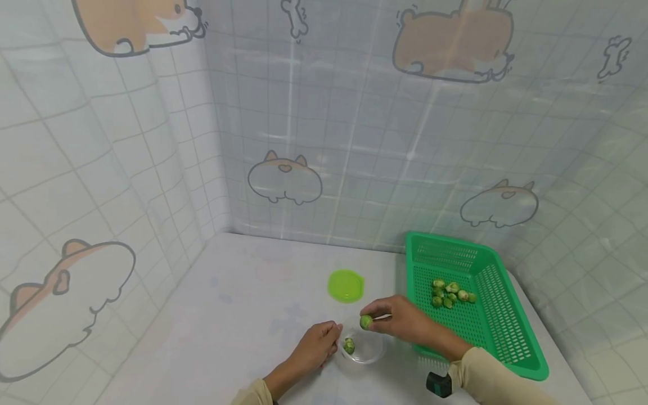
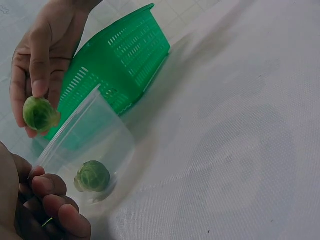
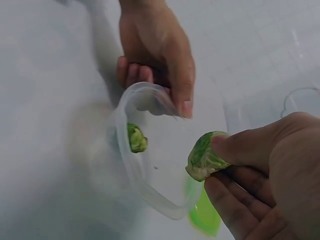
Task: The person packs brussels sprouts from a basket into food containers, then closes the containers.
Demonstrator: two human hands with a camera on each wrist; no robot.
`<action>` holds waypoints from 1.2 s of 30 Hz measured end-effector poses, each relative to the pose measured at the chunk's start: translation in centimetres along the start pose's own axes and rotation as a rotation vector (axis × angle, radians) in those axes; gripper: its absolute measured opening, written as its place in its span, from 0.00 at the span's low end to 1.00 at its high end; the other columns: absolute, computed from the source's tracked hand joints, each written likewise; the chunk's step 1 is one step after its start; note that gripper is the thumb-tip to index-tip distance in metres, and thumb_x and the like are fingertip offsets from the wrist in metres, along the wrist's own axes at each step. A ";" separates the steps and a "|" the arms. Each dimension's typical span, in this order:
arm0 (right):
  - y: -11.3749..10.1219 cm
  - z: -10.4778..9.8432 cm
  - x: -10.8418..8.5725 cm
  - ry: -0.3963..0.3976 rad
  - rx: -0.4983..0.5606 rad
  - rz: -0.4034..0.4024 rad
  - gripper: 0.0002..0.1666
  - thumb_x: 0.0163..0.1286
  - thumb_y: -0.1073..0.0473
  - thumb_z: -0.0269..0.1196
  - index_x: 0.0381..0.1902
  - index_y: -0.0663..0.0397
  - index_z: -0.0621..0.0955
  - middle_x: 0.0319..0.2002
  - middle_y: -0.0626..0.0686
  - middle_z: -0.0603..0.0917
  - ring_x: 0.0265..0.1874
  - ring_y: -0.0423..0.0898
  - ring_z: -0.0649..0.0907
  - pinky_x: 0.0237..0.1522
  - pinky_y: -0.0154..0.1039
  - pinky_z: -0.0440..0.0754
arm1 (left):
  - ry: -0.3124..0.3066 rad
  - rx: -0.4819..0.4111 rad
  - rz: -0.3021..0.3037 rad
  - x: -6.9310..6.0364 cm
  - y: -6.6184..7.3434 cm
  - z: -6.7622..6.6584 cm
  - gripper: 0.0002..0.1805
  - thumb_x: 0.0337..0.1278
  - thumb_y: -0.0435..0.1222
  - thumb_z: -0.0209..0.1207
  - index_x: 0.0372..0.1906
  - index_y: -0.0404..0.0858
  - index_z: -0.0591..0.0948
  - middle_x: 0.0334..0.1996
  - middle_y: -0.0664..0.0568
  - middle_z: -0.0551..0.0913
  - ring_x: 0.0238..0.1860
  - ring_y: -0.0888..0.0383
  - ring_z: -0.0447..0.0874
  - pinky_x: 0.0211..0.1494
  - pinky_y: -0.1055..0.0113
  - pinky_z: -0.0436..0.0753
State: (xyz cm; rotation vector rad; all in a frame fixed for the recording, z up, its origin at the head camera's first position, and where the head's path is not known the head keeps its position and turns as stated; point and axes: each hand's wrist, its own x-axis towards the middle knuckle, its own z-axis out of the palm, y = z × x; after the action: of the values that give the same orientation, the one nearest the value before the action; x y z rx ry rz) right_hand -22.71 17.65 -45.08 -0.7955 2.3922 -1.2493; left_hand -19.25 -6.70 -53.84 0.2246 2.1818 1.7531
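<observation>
My right hand (image 1: 400, 320) pinches a Brussels sprout (image 1: 366, 322) between thumb and fingers, just above the far rim of a clear plastic container (image 1: 372, 351). The left hand (image 1: 316, 344) grips the container's left rim, thumb on top and fingers curled, as the right wrist view shows. Inside the container lies another Brussels sprout (image 2: 94, 176), near the wall on the left hand's side. In the right wrist view the held sprout's pale cut end (image 3: 196, 172) points down toward the container.
A green perforated basket (image 1: 498, 337) stands on the right, with several Brussels sprouts (image 1: 452, 288) gathered inside. Behind the container a lime-green lid (image 1: 346, 286) lies on the white table (image 1: 243, 320). Tile-patterned sheeting (image 1: 354, 140) with cartoon dogs encloses the back and sides.
</observation>
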 end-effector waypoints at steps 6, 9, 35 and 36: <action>0.2 1.1 0.4 -0.018 -0.088 -0.029 0.15 0.65 0.66 0.71 0.50 0.51 0.86 0.47 0.50 0.88 0.48 0.45 0.87 0.49 0.35 0.84 | 0.001 0.006 0.006 -0.1 0.0 -0.1 0.23 0.78 0.49 0.49 0.28 0.38 0.75 0.15 0.57 0.71 0.12 0.61 0.65 0.14 0.71 0.66; 0.1 1.6 0.7 -0.019 -0.123 -0.026 0.15 0.64 0.66 0.71 0.49 0.53 0.86 0.46 0.50 0.88 0.48 0.45 0.87 0.48 0.33 0.85 | 0.001 0.014 0.007 0.0 -0.1 -0.1 0.23 0.78 0.50 0.49 0.29 0.38 0.76 0.15 0.57 0.71 0.12 0.61 0.65 0.14 0.71 0.66; 0.4 4.7 1.4 0.018 -0.473 -0.020 0.15 0.61 0.66 0.71 0.48 0.58 0.86 0.44 0.47 0.89 0.44 0.39 0.86 0.47 0.40 0.85 | -0.029 -0.005 0.022 0.1 -0.1 -0.2 0.26 0.79 0.48 0.48 0.35 0.26 0.76 0.15 0.59 0.70 0.12 0.62 0.64 0.15 0.73 0.66; 0.5 4.8 1.4 0.022 -0.491 -0.013 0.15 0.61 0.65 0.71 0.48 0.57 0.86 0.44 0.47 0.89 0.44 0.39 0.86 0.47 0.40 0.85 | -0.029 -0.007 0.021 0.1 -0.1 -0.2 0.26 0.79 0.48 0.48 0.34 0.26 0.76 0.15 0.58 0.70 0.12 0.62 0.64 0.15 0.73 0.66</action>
State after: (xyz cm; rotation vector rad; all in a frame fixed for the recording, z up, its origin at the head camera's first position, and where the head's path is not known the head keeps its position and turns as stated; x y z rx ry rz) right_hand -21.51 13.95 -48.22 -0.9311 2.7545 -0.6736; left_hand -19.42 -6.88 -53.96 0.2705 2.1604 1.7569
